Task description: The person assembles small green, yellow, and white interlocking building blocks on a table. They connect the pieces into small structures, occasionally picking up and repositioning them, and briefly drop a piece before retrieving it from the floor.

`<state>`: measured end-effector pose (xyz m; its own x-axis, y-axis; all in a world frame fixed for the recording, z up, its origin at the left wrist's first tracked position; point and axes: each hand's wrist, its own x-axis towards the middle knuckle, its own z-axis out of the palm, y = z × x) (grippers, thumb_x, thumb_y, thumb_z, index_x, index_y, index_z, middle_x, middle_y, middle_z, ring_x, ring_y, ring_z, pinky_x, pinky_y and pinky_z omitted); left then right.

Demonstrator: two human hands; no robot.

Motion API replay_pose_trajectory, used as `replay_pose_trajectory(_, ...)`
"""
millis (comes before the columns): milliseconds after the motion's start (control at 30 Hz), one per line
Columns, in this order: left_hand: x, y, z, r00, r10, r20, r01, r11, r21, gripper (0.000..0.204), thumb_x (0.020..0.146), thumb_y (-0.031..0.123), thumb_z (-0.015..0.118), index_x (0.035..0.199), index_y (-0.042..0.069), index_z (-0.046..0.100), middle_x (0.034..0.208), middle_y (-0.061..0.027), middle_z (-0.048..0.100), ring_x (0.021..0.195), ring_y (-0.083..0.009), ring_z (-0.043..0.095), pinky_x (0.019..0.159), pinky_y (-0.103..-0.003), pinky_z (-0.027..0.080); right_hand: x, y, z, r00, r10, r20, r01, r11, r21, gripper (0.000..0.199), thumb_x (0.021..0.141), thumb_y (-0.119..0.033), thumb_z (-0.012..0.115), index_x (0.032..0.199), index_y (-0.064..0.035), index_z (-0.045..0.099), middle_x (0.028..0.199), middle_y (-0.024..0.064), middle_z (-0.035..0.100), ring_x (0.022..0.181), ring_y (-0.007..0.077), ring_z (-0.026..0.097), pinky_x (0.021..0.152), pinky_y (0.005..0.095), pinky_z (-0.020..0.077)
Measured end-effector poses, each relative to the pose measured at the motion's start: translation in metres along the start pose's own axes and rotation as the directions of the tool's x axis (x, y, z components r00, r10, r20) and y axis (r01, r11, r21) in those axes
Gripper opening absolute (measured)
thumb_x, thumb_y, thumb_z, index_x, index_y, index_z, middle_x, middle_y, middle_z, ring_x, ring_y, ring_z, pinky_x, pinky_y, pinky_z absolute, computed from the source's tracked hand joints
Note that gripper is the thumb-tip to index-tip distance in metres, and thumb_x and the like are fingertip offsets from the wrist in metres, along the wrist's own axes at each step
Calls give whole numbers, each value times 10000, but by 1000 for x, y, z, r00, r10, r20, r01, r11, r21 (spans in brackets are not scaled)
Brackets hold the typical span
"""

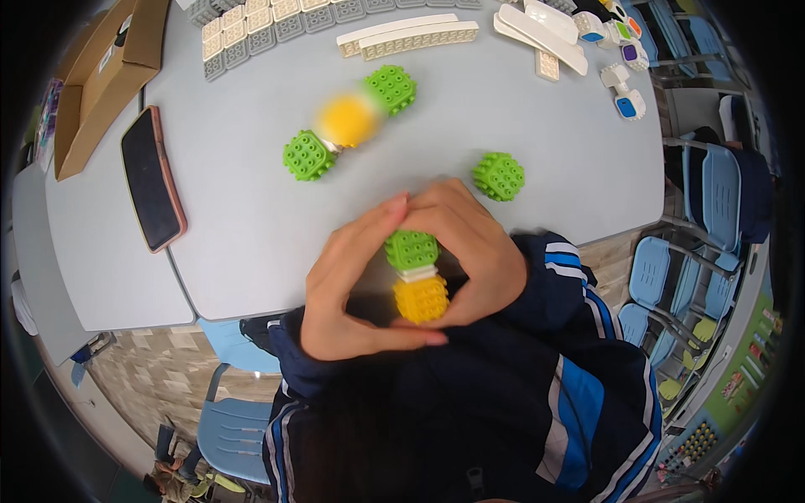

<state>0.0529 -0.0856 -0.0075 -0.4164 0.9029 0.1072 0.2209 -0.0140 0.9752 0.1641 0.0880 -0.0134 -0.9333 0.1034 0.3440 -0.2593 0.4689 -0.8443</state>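
Near the table's front edge, my left hand [342,285] and my right hand [485,251] curl toward each other around a joined pair of studded building blocks. The green block [412,249] is uppermost, a white connector [418,273] sits in the middle, and the yellow block [422,299] is nearest me. My fingers close over the far end and my thumbs lie by the yellow end; the exact fingertip contact is partly hidden. Beyond my hands, a blurred yellow block [348,119] lies between two green blocks [308,155] [391,89]. Another green block [500,176] rests right of my right hand.
A phone [154,180] and an open cardboard box [109,84] are at the left. Rows of white and grey bricks [277,25], long white beams [411,38], white plates [545,38] and small white modules [625,96] line the far side. Blue chairs [721,197] stand at the right.
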Motion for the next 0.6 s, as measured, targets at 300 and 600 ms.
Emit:
replay_pose_trajectory(300,3,1,3,1000,-18,15,20,991,-130,1052,489,244,1012,1394,-2,535,1428,-211,534,1313,-345,538,1089,-409,413,-3,-2,0,996,-41,-76,45,997,56,731,538,-224,907,1145,10,574,1101,163,574,931,348,570,834,411,438)
replay_pose_trajectory(600,2,-9,4,996,78,-53,-91,935,-341,1378,514,296,1012,1578,4,188,1526,-247,393,1323,-323,516,1079,-408,409,4,-12,2,978,-193,-76,176,967,-183,627,679,-232,838,1260,-94,648,1280,170,580,1144,312,507,935,409,411)
